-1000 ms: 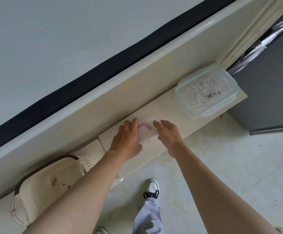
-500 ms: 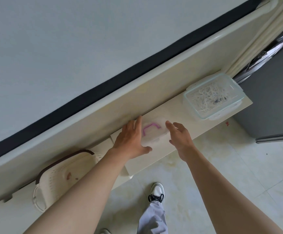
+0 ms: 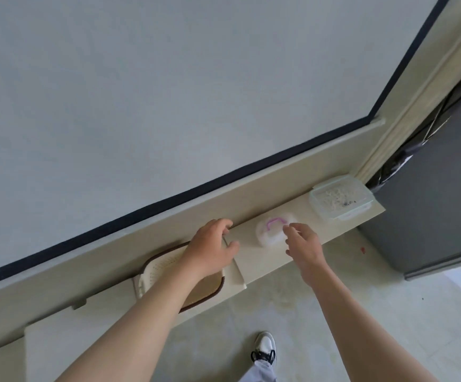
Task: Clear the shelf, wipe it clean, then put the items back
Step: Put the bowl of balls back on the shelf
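Note:
A small translucent white box with a pink handle (image 3: 274,227) lies on the cream shelf (image 3: 262,257) against the back wall. My right hand (image 3: 303,245) hovers just to its right, fingers spread, with nothing in it. My left hand (image 3: 212,248) is off the box and over the shelf's left end, fingers apart and empty. A clear lidded container with a green seal (image 3: 339,198), filled with white bits, stands at the shelf's right end.
A cream perforated basket with a brown rim (image 3: 168,274) sits on the lower ledge under my left forearm. A grey cabinet (image 3: 430,216) stands to the right of the shelf. My shoe (image 3: 263,347) is on the tiled floor below.
Both hands have let go of the pink-handled box, which now rests on the shelf. My left hand has moved left, away from it. The view has tilted up.

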